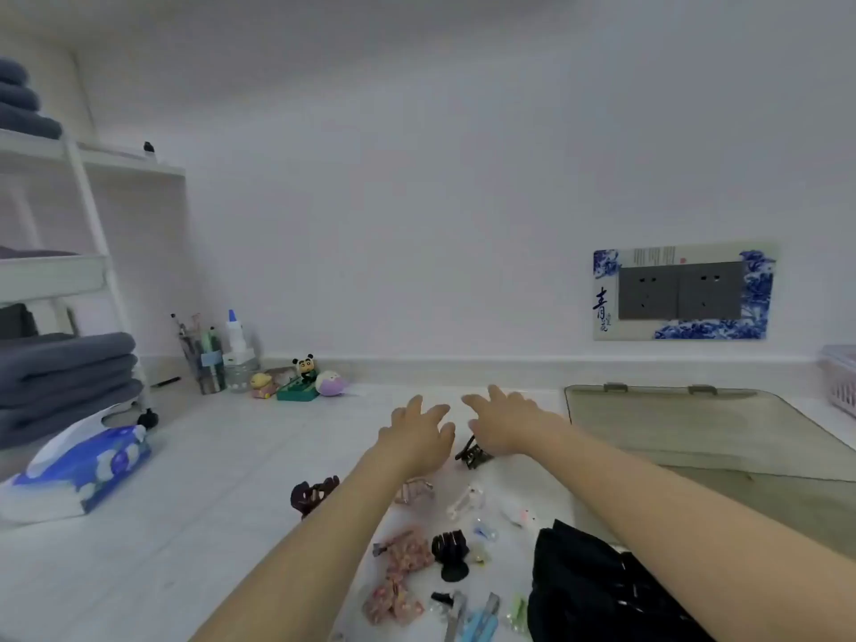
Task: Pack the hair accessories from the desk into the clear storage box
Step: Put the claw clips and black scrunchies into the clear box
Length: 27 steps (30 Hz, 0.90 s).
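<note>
Hair accessories lie scattered on the white desk in front of me: a dark red claw clip, a dark claw clip, a black claw clip, pink floral bows, pale clips and blue flat clips. A black fabric piece lies at the lower right. My left hand and my right hand hover side by side above the desk, fingers spread, holding nothing. The right hand is just above the dark claw clip. I cannot make out a clear storage box.
A translucent lid-like panel lies at the right, a white basket behind it. A blue tissue pack and folded grey towels on a white rack sit left. A pen cup, glue bottle and small toys stand by the wall.
</note>
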Available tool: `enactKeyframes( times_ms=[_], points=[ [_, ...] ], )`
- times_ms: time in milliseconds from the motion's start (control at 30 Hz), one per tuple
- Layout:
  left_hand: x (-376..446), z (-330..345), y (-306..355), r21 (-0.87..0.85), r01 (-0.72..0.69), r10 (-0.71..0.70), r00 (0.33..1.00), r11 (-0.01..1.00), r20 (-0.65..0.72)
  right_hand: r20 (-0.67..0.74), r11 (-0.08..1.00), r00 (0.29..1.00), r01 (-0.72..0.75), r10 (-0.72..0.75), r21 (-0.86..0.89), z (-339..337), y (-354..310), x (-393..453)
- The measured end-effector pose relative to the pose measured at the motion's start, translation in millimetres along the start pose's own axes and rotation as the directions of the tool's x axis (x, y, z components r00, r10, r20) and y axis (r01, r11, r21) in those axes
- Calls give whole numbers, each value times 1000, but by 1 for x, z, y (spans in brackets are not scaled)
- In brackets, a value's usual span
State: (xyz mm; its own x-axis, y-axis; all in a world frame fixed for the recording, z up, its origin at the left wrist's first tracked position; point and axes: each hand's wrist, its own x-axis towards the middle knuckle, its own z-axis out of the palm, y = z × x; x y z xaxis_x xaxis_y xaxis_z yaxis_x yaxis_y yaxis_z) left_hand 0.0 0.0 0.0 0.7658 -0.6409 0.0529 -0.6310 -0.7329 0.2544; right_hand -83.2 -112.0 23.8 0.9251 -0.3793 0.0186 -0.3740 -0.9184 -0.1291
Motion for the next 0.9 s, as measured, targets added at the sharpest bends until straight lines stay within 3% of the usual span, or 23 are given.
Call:
enactKeyframes(
  times_ms=[133,267,500,900],
  points=[
    [22,7,-17,-25,106,-100,982,994,161,139,987,978,-155,159,-38,5,-2,34],
    [24,11,-17,-34,64,-57,982,997,180,235,993,965,-100,113,-70,9,-2,56],
    [6,14,-17,-80,-107,121,974,991,192,180,998,982,-43,51,-49,4,-10,24],
    [-65,10,-1,-110,-160,179,964,981,195,207,988,970,146,-131,-60,-1,-9,-59]
  ],
)
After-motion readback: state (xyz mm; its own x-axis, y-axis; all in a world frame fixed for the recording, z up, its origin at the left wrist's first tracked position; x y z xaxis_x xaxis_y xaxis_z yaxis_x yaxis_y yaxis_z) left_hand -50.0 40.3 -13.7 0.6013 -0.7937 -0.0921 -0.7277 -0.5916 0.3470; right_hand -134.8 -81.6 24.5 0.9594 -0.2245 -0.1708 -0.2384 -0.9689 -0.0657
